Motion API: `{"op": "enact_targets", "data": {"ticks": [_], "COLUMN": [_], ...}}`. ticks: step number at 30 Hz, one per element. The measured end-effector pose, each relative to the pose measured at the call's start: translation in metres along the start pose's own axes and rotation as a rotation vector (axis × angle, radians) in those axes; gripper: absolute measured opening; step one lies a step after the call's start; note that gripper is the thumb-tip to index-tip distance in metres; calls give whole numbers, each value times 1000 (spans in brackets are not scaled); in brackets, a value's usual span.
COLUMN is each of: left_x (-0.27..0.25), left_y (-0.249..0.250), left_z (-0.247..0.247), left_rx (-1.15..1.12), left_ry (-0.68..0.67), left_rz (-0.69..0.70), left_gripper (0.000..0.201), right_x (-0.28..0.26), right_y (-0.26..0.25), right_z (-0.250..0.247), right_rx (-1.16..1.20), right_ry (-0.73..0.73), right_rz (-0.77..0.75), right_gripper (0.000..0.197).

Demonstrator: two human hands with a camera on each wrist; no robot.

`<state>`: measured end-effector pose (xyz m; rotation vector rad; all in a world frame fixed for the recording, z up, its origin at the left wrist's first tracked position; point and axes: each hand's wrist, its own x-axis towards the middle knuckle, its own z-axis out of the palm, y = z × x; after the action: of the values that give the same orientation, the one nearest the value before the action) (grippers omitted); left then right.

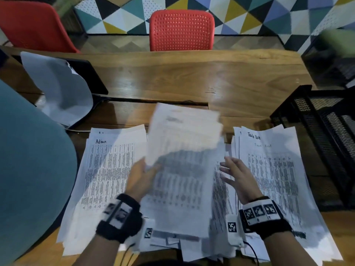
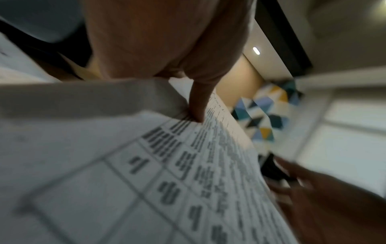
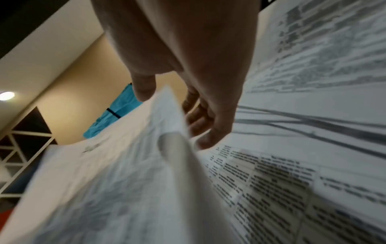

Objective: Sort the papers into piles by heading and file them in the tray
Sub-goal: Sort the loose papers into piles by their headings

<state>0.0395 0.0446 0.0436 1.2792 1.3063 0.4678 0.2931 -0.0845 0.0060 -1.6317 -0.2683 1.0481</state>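
- Head view: the left hand (image 1: 141, 176) grips the left edge of a lifted sheet (image 1: 182, 160), which is raised and blurred over the middle of the table (image 1: 192, 73). The right hand (image 1: 237, 179) hovers just right of that sheet, fingers spread and loose, holding nothing.
- Under the sheet lies a middle stack of printed papers (image 1: 221, 198). To its left sits a pile headed "Admin" (image 1: 107, 169); to its right, a pile headed "Task List" (image 1: 272, 169). A black mesh tray (image 1: 326, 131) stands at the table's right edge, beside the "Task List" pile. A red chair (image 1: 181, 29) faces the far side, and a curled white sheet (image 1: 63, 93) rests at the far left.
- Left wrist view: the left hand's thumb (image 2: 197, 105) presses onto the lifted sheet's printed table (image 2: 146, 173), pinching it.
- Right wrist view: the right hand's fingers (image 3: 204, 122) hang slightly curled above the papers, one fingertip near the stack; contact is unclear.
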Motion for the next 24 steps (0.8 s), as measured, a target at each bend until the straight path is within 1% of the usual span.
{"op": "enact_targets", "data": {"ticks": [1, 2, 3, 4, 6, 8, 9, 10, 11, 12, 13, 14, 15, 16, 17, 18, 20, 22, 24], "left_x": [6, 13, 18, 23, 25, 22, 18, 17, 14, 11, 9, 7, 6, 3, 4, 4, 10, 16, 20], "left_y": [-3, -9, -18, -30, -52, -68, -71, -73, -75, -72, -69, -67, -64, -57, -51, -45, -36, -25, -14], "left_z": [-21, -45, -68, -89, -114, -119, -115, -109, -99, -84, -68, -50, -30, -10, 9, 27, 51, 61, 63], "left_rx": [29, 122, 252, 400, 639, 722, 761, 798, 862, 913, 959, 958, 905, 792, 677, 588, 537, 543, 465], "left_ry": [115, 212, 296, 369, 448, 478, 495, 498, 536, 561, 566, 537, 486, 409, 330, 244, 115, 56, 33], "left_rz": [-25, -34, -69, -125, -295, -446, -484, -480, -424, -337, -198, -15, 134, 216, 213, 145, -44, -177, -238], "left_gripper": [42, 43, 44, 47, 48, 49, 48, 48, 51, 58, 64, 66, 64, 60, 56, 57, 67, 76, 82], "right_x": [0, 2, 3, 3, 1, 3, 4, 5, 5, 5, 5, 4, 4, 4, 4, 5, 5, 5, 5], "right_y": [1, 4, 9, 14, 23, 30, 32, 33, 33, 33, 32, 31, 31, 30, 29, 28, 24, 21, 22], "right_z": [-1, -3, -6, -8, -9, -8, -7, -6, -5, -3, -2, -1, 0, 1, 2, 3, 2, 1, -3], "right_rx": [-121, -256, -372, -430, -432, -438, -472, -519, -569, -611, -639, -651, -659, -664, -665, -659, -633, -585, -531], "right_ry": [7, 15, 20, 14, 3, 26, 48, 78, 105, 130, 153, 172, 184, 192, 195, 196, 189, 180, 179], "right_rz": [-12, -15, -3, 13, 13, -9, -24, -38, -50, -57, -62, -60, -57, -56, -51, -42, -23, -2, 1], "right_gripper": [36, 38, 42, 45, 51, 54, 55, 56, 58, 60, 62, 62, 61, 61, 62, 63, 62, 59, 57]}}
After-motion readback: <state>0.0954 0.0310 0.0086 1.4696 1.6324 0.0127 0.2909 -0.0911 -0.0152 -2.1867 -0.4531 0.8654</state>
